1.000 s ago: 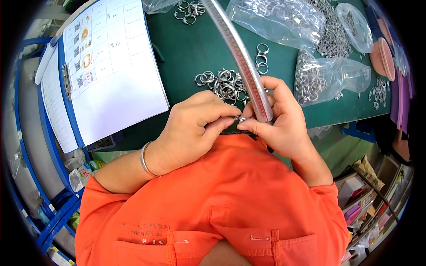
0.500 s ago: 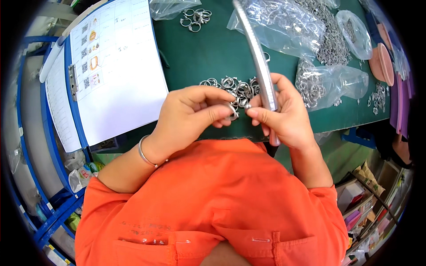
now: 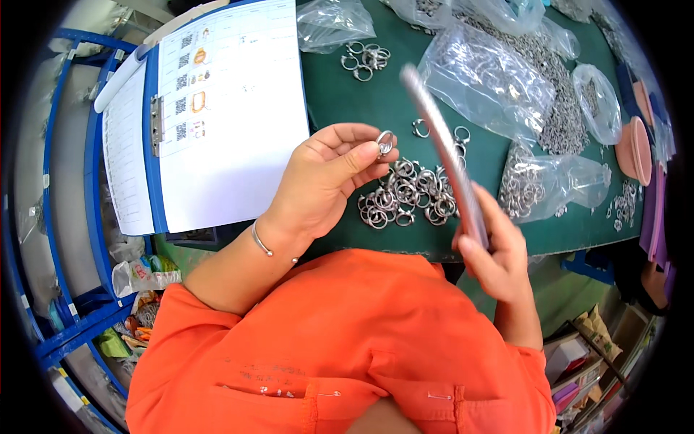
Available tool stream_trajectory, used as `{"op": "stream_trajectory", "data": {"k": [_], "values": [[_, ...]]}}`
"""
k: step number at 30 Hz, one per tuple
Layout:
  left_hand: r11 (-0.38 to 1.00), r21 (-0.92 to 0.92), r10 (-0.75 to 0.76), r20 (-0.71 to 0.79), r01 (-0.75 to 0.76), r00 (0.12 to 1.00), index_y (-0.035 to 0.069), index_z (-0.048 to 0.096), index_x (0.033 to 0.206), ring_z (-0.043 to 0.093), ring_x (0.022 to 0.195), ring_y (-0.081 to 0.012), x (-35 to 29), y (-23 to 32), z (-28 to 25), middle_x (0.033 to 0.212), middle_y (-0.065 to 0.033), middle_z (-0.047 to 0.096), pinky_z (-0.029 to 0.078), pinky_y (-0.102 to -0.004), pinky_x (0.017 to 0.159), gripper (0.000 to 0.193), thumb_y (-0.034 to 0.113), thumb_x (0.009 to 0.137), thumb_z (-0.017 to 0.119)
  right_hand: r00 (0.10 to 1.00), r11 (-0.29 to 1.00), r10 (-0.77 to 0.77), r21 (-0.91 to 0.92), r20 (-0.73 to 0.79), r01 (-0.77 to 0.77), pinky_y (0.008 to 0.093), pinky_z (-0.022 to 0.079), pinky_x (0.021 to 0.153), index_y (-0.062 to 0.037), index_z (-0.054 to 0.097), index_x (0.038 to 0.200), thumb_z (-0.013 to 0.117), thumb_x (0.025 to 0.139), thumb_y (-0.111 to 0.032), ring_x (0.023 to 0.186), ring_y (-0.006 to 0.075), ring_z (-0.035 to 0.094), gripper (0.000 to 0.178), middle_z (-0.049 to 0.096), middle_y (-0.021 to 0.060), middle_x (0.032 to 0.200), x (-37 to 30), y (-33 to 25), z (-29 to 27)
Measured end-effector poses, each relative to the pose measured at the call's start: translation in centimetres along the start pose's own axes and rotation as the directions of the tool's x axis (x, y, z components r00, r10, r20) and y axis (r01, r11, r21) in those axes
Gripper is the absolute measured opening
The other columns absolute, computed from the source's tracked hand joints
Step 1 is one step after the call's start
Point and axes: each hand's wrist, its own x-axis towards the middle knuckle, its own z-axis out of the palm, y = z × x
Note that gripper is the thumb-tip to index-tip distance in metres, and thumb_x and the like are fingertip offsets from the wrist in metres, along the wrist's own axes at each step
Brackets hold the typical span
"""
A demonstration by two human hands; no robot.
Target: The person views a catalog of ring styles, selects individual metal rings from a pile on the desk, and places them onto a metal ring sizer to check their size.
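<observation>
Pinched between the thumb and fingers of my left hand (image 3: 329, 170) is a silver ring (image 3: 385, 143), held up just above the far left side of a pile of rings (image 3: 405, 194). My right hand (image 3: 499, 249) is closed round the lower end of a long silver ring mandrel (image 3: 452, 155), blurred by motion. The mandrel leans up and to the left, and its shaft passes in front of the pile's right side. A loose ring (image 3: 421, 128) lies beyond the pile, left of the shaft.
A clipboard with printed sheets (image 3: 231, 166) lies at the left. A small ring group (image 3: 365, 59) sits farther back. At the right are clear bags of metal parts (image 3: 491, 79), a heap of small grey parts (image 3: 553, 108) and a pink container (image 3: 633, 150). Blue shelving (image 3: 47, 181) stands far left.
My left hand has lifted the ring away from the pile, up and to the left. My right hand has moved right and lower with the mandrel. The view has shifted.
</observation>
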Motion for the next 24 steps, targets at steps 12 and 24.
{"op": "stream_trajectory", "data": {"k": [12, 24], "values": [[0.986, 0.125, 0.095, 0.126, -0.111, 0.987, 0.0, 0.037, 0.125, 0.059, 0.095, -0.021, -0.3, -0.3, 0.6, 0.104, -0.0143, 0.059, 0.049, -0.0301, 0.082, 0.055, -0.004, 0.076, 0.06, 0.963, 0.944, -0.184, -0.236, 0.199, 0.229, 0.0304, 0.047, 0.073, 0.0036, 0.044, 0.124, 0.061, 0.079, -0.006, 0.08, 0.0293, 0.061, 0.049, 0.06, 0.0202, 0.095, -1.0, 0.1, -0.8], [0.962, 0.271, -0.046, 0.264, -0.028, 0.964, -0.004, 0.044, 0.116, 0.062, 0.09, -0.0224, -1.2, -3.1, 1.8, 0.098, -0.0174, 0.062, 0.053, -0.0269, 0.078, 0.058, -0.01, 0.065, 0.069, 0.938, 0.912, -0.277, -0.25, 0.21, 0.325, 0.0385, 0.048, 0.066, -0.0018, 0.045, 0.12, 0.06, 0.078, -0.009, 0.078, 0.0364, 0.059, 0.045, 0.059, 0.0199, 0.089, -0.4, 0.4, 0.0]]}}
